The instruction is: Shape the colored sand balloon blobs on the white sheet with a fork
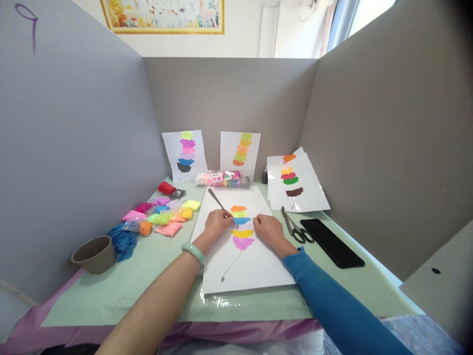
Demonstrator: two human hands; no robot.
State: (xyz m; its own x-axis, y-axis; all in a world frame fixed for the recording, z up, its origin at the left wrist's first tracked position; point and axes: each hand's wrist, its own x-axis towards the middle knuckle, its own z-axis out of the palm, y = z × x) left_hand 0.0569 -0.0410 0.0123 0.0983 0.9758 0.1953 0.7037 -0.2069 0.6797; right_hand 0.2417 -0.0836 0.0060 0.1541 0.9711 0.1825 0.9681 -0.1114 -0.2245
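Note:
A white sheet (244, 261) lies in front of me on the green mat, bearing a stack of clay patches (241, 227): orange, green, blue, yellow and pink, with a thin drawn line below. My left hand (217, 222) grips a metal fork (220, 204), its tines against the patches at their left side. My right hand (269, 230) rests flat on the sheet just right of the patches, fingers pressing the paper. A jade bangle sits on my left wrist; my right arm wears a blue sleeve.
Small bags of coloured clay (162, 216) lie at the left, beside a blue cloth (123, 241) and a brown cup (95, 254). Scissors (295, 227) and a black phone (330, 242) lie at the right. Finished sheets (295, 183) lean along the back. Grey partition walls enclose the desk.

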